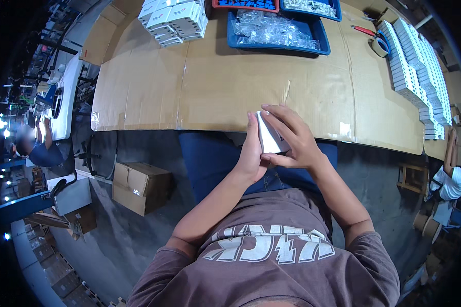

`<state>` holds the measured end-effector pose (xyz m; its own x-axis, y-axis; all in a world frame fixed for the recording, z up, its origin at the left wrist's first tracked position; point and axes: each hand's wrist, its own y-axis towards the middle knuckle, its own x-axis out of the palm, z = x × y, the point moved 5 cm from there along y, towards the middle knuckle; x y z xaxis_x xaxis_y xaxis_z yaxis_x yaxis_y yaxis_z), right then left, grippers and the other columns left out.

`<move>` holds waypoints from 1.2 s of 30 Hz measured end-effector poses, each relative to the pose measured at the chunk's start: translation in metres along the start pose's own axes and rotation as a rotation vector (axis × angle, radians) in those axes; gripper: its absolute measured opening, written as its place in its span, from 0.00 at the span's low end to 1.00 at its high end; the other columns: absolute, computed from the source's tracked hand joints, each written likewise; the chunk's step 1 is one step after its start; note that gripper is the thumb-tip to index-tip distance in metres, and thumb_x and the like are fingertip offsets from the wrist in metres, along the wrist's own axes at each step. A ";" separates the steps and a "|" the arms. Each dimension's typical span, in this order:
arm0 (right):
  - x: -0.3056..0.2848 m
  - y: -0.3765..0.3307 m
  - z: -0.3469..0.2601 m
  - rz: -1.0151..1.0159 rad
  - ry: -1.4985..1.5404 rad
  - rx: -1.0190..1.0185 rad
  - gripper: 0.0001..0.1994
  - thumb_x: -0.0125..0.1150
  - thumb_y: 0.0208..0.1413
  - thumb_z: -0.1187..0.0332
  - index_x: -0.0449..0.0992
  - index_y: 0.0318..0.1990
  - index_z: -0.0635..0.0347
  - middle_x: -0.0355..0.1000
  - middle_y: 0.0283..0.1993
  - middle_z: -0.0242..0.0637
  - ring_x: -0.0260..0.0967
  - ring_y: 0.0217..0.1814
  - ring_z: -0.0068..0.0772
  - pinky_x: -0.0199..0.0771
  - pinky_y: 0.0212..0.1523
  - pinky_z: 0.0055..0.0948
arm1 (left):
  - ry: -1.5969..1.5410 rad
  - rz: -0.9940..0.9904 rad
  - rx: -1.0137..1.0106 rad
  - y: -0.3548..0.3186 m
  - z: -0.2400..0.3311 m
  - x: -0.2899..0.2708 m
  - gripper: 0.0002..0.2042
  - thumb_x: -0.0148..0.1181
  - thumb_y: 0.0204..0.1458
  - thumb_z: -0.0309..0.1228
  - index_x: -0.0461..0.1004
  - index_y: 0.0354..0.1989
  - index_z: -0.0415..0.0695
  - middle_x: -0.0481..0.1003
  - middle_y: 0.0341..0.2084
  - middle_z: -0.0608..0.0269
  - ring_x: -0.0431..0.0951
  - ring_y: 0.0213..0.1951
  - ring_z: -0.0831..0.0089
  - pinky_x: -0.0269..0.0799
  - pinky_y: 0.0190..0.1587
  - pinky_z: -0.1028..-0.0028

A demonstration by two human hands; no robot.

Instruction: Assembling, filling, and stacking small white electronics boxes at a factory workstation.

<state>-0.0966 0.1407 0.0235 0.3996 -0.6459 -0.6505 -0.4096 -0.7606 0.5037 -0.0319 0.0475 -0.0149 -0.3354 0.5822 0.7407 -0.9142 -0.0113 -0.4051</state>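
Observation:
A small white box [270, 137] is held between my two hands, over my lap at the near edge of the table. My left hand [250, 148] presses along its left side, with the fingers mostly behind the box. My right hand [293, 137] wraps over the right side, its thumb at the near end and its fingers across the far end. One narrow white face points up toward me. The rest of the box is hidden by my fingers.
The cardboard-covered table [138, 97] bears stacked white boxes [174, 23] at far left and long rows of them [415, 66] at right. A blue tray [279, 50] holds clear plastic pieces. Tape [380, 47] lies near the rows. A carton [141, 187] stands on the floor. Other people work at both sides.

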 end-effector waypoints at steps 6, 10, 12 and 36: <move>0.009 -0.008 0.003 0.098 -0.037 -0.113 0.39 0.71 0.52 0.48 0.70 0.63 0.73 0.69 0.63 0.61 0.71 0.62 0.63 0.71 0.64 0.53 | 0.064 0.068 -0.001 0.000 -0.001 -0.003 0.35 0.31 0.68 0.65 0.62 0.67 0.48 0.73 0.54 0.60 0.77 0.54 0.70 0.77 0.53 0.68; 0.013 -0.012 0.006 0.131 0.041 -0.105 0.37 0.65 0.58 0.50 0.69 0.63 0.77 0.68 0.63 0.65 0.70 0.63 0.66 0.71 0.64 0.53 | 0.070 0.128 -0.001 0.001 -0.006 -0.011 0.34 0.32 0.68 0.65 0.65 0.63 0.49 0.75 0.48 0.64 0.79 0.48 0.75 0.78 0.48 0.71; 0.015 -0.013 0.008 0.132 0.048 -0.104 0.36 0.63 0.60 0.50 0.69 0.63 0.77 0.68 0.63 0.65 0.70 0.63 0.66 0.71 0.64 0.52 | 0.071 0.106 0.032 0.003 -0.005 -0.011 0.32 0.33 0.68 0.65 0.68 0.58 0.50 0.76 0.42 0.68 0.79 0.43 0.79 0.78 0.42 0.73; 0.036 -0.023 0.003 0.299 1.106 1.057 0.31 0.49 0.72 0.46 0.65 0.70 0.64 0.70 0.63 0.48 0.67 0.67 0.39 0.70 0.63 0.37 | 0.741 0.102 0.731 0.001 0.020 -0.022 0.39 0.46 0.62 0.52 0.53 0.73 0.32 0.62 0.63 0.46 0.65 0.64 0.60 0.59 0.67 0.62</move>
<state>-0.0749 0.1351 -0.0133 0.3894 -0.8466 0.3627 -0.7620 -0.5173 -0.3895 -0.0299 0.0184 -0.0205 -0.4210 0.9007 0.1069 -0.8872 -0.4335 0.1583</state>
